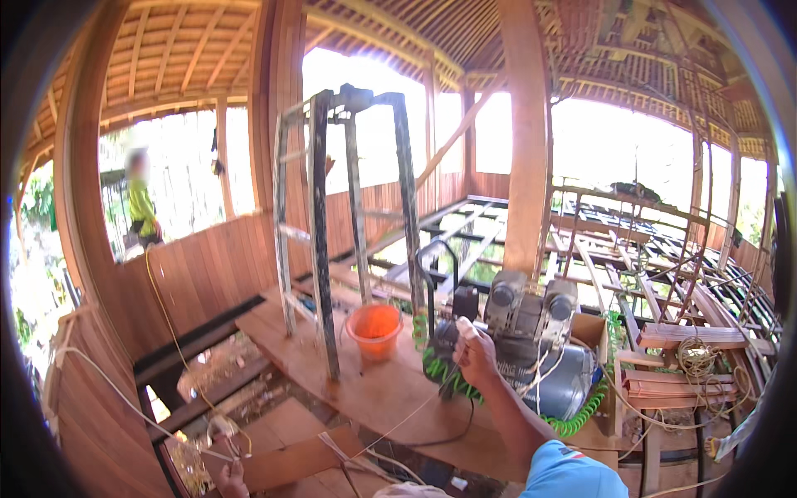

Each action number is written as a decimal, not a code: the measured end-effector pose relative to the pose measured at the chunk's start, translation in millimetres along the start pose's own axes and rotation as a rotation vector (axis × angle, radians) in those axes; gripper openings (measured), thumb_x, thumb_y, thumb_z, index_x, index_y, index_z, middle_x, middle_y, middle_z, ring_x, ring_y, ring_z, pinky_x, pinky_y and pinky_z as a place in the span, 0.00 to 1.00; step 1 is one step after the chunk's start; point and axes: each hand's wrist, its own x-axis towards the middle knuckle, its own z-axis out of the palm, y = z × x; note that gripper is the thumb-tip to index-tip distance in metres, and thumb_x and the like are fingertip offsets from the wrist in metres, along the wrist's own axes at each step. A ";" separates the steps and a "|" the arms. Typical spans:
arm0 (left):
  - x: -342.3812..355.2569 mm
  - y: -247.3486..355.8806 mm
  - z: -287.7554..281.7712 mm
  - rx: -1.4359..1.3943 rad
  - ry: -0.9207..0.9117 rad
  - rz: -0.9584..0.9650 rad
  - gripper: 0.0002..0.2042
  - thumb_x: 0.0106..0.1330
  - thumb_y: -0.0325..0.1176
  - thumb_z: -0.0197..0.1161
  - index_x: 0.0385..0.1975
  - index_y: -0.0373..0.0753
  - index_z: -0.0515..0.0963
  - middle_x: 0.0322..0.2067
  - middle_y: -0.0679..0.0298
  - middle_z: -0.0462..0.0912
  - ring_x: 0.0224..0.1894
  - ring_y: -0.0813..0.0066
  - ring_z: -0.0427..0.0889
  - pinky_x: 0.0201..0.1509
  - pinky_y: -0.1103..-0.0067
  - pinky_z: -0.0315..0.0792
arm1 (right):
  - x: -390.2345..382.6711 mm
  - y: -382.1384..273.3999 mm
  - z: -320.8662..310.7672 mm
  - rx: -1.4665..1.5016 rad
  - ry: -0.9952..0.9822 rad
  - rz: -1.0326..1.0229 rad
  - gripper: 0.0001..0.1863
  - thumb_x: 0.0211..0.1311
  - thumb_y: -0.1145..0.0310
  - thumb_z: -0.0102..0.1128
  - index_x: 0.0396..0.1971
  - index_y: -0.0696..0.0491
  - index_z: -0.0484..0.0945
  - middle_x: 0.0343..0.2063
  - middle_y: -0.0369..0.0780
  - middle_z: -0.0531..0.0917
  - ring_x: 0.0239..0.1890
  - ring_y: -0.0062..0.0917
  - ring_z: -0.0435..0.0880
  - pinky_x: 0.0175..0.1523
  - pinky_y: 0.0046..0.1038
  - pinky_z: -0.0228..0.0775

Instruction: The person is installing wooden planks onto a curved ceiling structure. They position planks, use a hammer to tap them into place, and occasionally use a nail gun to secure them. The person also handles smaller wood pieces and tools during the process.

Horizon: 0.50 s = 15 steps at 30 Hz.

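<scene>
My right hand (475, 358) is raised in front of the air compressor (564, 373), its fingers closed on a small white wad (466, 327). A thin pale string (404, 422) slants from near this hand down to a wooden board (295, 459). Low at the left, my left hand (232, 479) is closed beside the board's left end. A pale cord (124, 400) and a yellow cable (178, 340) meet close to its fingers. What it grips is too small to make out.
A stepladder (320, 241) stands ahead, with an orange bucket (374, 330) by its legs. Open floor joists (203, 407) show gaps at the left. Stacked planks (681, 386) and coiled rope (701, 357) lie right. A person (141, 203) stands beyond the low wall.
</scene>
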 end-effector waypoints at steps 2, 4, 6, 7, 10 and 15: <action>2.5 2.7 -23.7 0.155 0.048 0.058 0.31 0.61 0.45 0.65 0.62 0.34 0.71 0.55 0.48 0.78 0.55 0.49 0.78 0.63 0.65 0.71 | 0.9 -14.6 -17.7 -0.098 0.069 -0.070 0.12 0.70 0.62 0.60 0.28 0.48 0.70 0.16 0.29 0.66 0.12 0.13 0.60 0.17 0.22 0.51; 5.2 -3.6 -49.7 0.403 0.069 0.212 0.37 0.57 0.49 0.68 0.64 0.34 0.70 0.57 0.44 0.76 0.58 0.42 0.75 0.64 0.61 0.70 | -1.1 -27.1 -37.7 -0.187 0.160 -0.109 0.11 0.69 0.62 0.61 0.30 0.48 0.72 0.17 0.29 0.67 0.12 0.13 0.60 0.17 0.22 0.52; 12.8 -31.3 -90.2 1.009 0.144 0.841 0.43 0.53 0.53 0.70 0.67 0.35 0.68 0.59 0.40 0.75 0.60 0.35 0.73 0.65 0.58 0.68 | -1.7 -38.3 -58.3 -0.244 0.226 -0.137 0.10 0.69 0.61 0.62 0.30 0.49 0.73 0.17 0.29 0.68 0.12 0.13 0.61 0.17 0.21 0.52; 10.5 -24.0 -81.2 0.753 0.115 0.536 0.43 0.53 0.53 0.70 0.67 0.35 0.68 0.59 0.40 0.75 0.59 0.36 0.74 0.65 0.58 0.68 | 0.8 -43.9 -78.4 -0.281 0.257 -0.159 0.10 0.68 0.61 0.62 0.30 0.48 0.73 0.17 0.29 0.68 0.12 0.13 0.61 0.17 0.21 0.52; 1.6 8.0 -71.7 0.419 0.163 0.224 0.41 0.54 0.54 0.70 0.66 0.34 0.69 0.57 0.42 0.76 0.58 0.38 0.74 0.63 0.59 0.69 | 6.7 -55.4 -109.3 -0.361 0.344 -0.242 0.12 0.67 0.59 0.64 0.26 0.46 0.73 0.16 0.27 0.67 0.12 0.13 0.61 0.17 0.22 0.53; -12.3 26.8 -85.9 0.331 0.219 0.186 0.40 0.55 0.54 0.70 0.64 0.34 0.71 0.55 0.44 0.78 0.56 0.42 0.76 0.61 0.60 0.71 | 25.1 -90.4 -133.7 -0.635 0.525 -0.483 0.24 0.63 0.54 0.70 0.13 0.50 0.71 0.14 0.29 0.59 0.19 0.16 0.56 0.24 0.32 0.52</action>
